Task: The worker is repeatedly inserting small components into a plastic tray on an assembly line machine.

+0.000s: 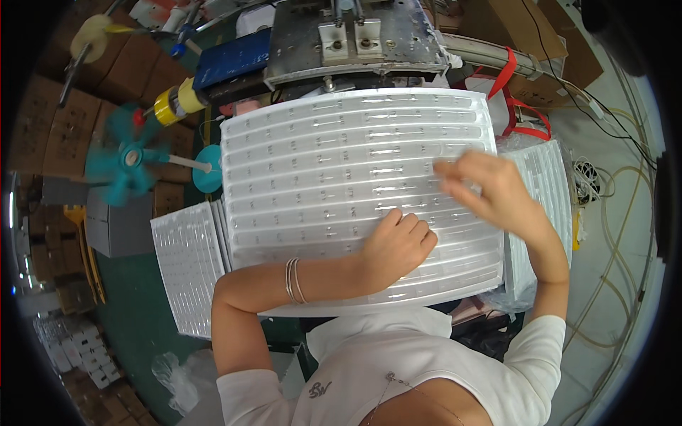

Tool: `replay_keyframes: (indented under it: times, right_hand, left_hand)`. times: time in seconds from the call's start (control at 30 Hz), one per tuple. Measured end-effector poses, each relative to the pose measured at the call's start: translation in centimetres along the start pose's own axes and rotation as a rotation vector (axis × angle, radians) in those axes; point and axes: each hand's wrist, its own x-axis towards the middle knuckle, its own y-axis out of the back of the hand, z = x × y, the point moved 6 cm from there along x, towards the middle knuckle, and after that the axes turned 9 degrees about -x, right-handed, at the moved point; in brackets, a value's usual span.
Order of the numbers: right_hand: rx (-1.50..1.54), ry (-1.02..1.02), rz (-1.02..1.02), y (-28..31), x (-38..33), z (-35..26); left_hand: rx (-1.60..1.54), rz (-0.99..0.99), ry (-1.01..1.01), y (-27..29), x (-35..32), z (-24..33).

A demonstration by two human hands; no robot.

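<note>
A wide white plastic tray (334,163) with long rows of shallow slots is lying across the middle of the view, covering whatever tabletop is carrying it. More ribbed white trays are sticking out from under it: one stack (186,270) on the near left and another (547,184) on the right. Behind the tray, at the far side, a grey metal machine (355,39) is standing with bolts and brackets on top, and a blue box (231,60) is sitting just left of it. A small teal fan (124,160) is spinning on the left, its blades blurring. A yellow tape roll (174,103) is hanging on a rod near it. Brown cardboard boxes (64,128) are piling up along the far left, and a red strap (508,78) and pale cables (611,213) are trailing over the floor on the right.

The left hand (394,248) is resting on the near part of the tray with its fingers curling together into a loose fist, knuckles pressing on the plastic. The right hand (486,188) is hovering over the tray's right portion, blurring with motion; I cannot tell whether its fingers are gripping anything or touching the tray.

The tray's near edge is disappearing behind the forearms and white shirt (398,369). What is filling the slots is too small to make out.
</note>
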Motion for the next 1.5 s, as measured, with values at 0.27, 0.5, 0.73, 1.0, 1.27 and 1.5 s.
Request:
replay_keyframes:
  times: [0.27,0.5,0.73,1.0,1.27,1.5]
  right_hand:
    - [-0.133,0.108,-0.214,-4.1,-7.3,-2.5]
    - [0.058,0.057,-0.228,-0.6,-3.2,-2.9]
    - [0.127,-0.047,0.037,2.1,0.0,-2.1]
    - [0.141,-0.054,0.093,2.0,0.3,-1.6]
    - [0.259,-0.14,0.157,1.6,0.7,-0.1]
    - [0.273,-0.194,0.317,3.2,1.1,2.2]
  left_hand:
    - [-0.13,0.15,0.405,8.4,-8.4,-2.5]
    - [0.171,0.166,1.092,9.1,-22.4,-4.5]
    - [0.198,0.049,1.048,8.3,-22.1,-4.7]
    - [0.289,0.247,0.94,10.8,-21.9,-4.6]
    - [0.202,0.199,0.856,10.6,-21.4,-5.0]
    - [-0.1,0.158,0.943,10.6,-20.2,-5.5]
